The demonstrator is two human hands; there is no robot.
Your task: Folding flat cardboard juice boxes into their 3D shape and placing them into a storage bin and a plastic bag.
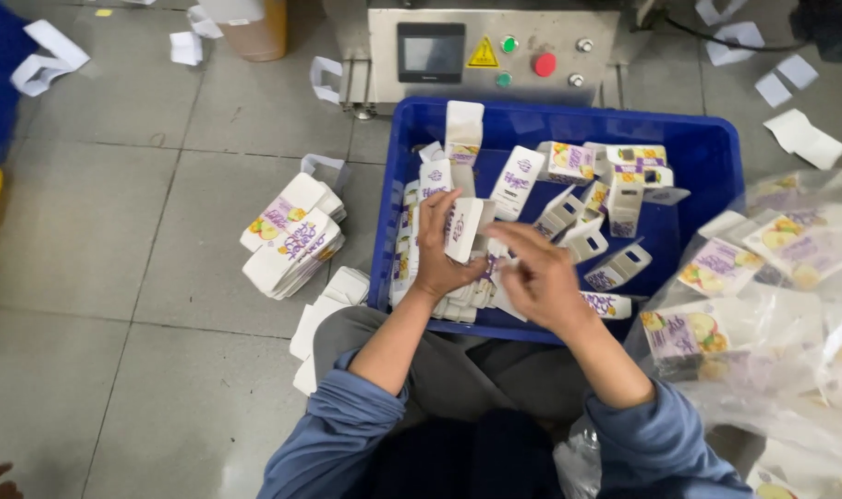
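Observation:
My left hand (442, 242) grips a small white carton (467, 229) with purple print, held upright over the near left part of a blue plastic crate (716, 152). My right hand (539, 274) is beside it, fingers reaching toward the carton's lower edge; I cannot tell whether they touch it or hold anything. Several more small cartons (569, 189), some folded and some flat, lie loose in the crate. A row of them stands packed along the crate's near left wall, under my hands.
Stacks of flat cartons (291, 238) lie on the tiled floor left of the crate. Clear plastic bags of printed packs (772, 296) pile up at right. A metal machine panel (495, 51) with screen and buttons stands behind the crate. Paper scraps litter the floor.

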